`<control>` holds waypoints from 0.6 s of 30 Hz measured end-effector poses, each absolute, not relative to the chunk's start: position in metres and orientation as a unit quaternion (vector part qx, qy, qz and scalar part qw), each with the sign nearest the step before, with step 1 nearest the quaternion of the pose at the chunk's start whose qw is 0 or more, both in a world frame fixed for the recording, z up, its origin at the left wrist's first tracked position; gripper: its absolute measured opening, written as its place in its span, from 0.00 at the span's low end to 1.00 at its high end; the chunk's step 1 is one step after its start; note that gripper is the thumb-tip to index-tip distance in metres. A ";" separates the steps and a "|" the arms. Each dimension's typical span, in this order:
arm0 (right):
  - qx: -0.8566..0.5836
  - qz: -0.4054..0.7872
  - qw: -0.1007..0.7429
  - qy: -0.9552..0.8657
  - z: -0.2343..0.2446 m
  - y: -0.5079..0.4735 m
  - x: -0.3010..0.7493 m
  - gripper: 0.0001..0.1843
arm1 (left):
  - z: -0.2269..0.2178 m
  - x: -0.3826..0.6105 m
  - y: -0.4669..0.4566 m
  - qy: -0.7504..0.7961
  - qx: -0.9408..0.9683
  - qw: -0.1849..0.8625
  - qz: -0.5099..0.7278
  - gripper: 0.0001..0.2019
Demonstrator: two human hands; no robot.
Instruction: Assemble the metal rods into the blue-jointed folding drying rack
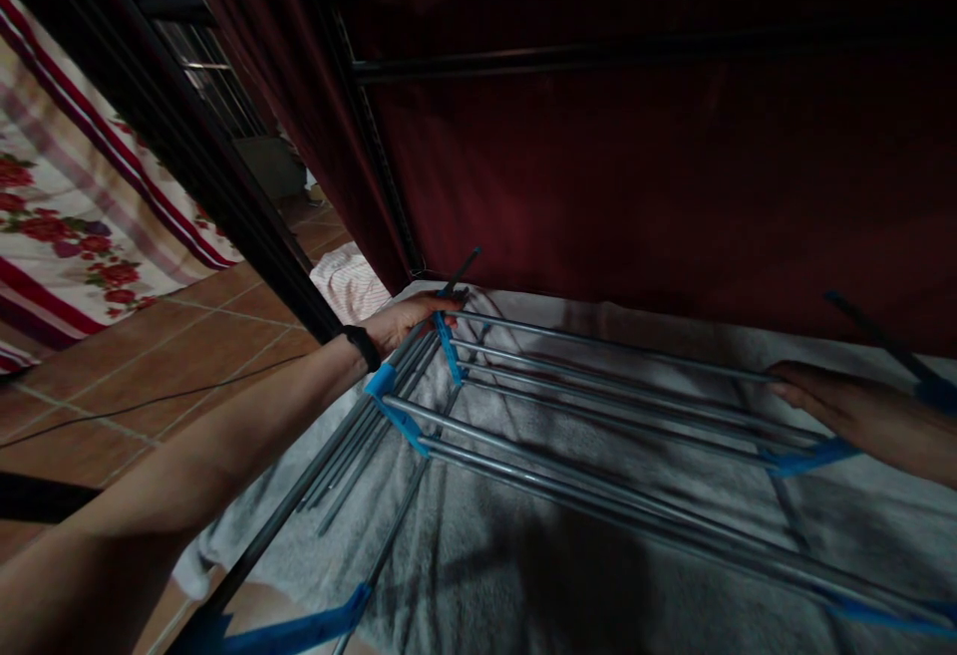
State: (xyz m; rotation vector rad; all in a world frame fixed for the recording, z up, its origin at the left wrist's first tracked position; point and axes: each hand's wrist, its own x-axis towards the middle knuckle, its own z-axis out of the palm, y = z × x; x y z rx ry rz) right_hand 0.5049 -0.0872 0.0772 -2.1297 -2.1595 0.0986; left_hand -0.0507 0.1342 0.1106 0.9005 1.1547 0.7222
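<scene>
1. Far left: one floral sheet point(67, 226) hangs with red stripes, above the tiled floor point(186, 336). One thin dark cable point(150, 401) runs across the tiles.
2. Your left hand point(408, 321) is wrapped over the left end of the drying rack point(598, 436), at the corner where one dark upright strut meets the rails. It looks closed around the end bar; fingertips partly hidden. One dark wrist band point(364, 346) on that arm.
3. The rack lies near flat over one grey towel point(523, 555), in front of the dark red curtain point(635, 166). I count roughly six grey rails running across; a folded wing with more rods sits along the left edge, too bunched to count. Blue plastic joints point(396, 411): about five show.
4. Your right hand point(814, 401) rests on the far rails at the right end, fingers laid flat and fairly extended; whether it clamps a rod, I cannot tell.
5. Step in hand, my read: you're positioning or unfolding the rack with both ends held. Next move calls for lifting both ends evenly so the rails don't twist or snag the towel.
</scene>
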 end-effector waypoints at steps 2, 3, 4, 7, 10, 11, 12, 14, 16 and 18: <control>-0.708 0.063 0.040 -0.703 0.077 -0.082 0.497 0.38 | 0.110 -0.053 0.136 0.528 0.402 0.682 0.307 0.07; -0.712 0.076 0.036 -0.697 0.077 -0.080 0.495 0.40 | 0.109 -0.054 0.137 0.534 0.405 0.679 0.301 0.07; -0.714 0.086 0.032 -0.694 0.077 -0.080 0.494 0.42 | 0.109 -0.054 0.138 0.539 0.407 0.675 0.298 0.07; -0.711 0.088 0.033 -0.697 0.075 -0.081 0.497 0.43 | 0.108 -0.055 0.140 0.547 0.410 0.665 0.299 0.07; -0.702 0.070 0.047 -0.707 0.069 -0.082 0.502 0.40 | 0.107 -0.055 0.141 0.556 0.407 0.660 0.299 0.06; -0.701 0.069 0.050 -0.708 0.067 -0.082 0.503 0.40 | 0.106 -0.055 0.142 0.554 0.408 0.661 0.299 0.06; -0.700 0.070 0.052 -0.709 0.066 -0.082 0.504 0.39 | 0.106 -0.055 0.142 0.550 0.409 0.663 0.300 0.06; -0.706 0.072 0.050 -0.703 0.066 -0.081 0.505 0.39 | 0.105 -0.054 0.142 0.539 0.409 0.671 0.304 0.06; -0.710 0.071 0.051 -0.699 0.067 -0.081 0.504 0.38 | 0.104 -0.054 0.143 0.534 0.407 0.675 0.306 0.05; -0.712 0.069 0.056 -0.697 0.069 -0.080 0.502 0.37 | 0.104 -0.054 0.142 0.533 0.406 0.676 0.307 0.05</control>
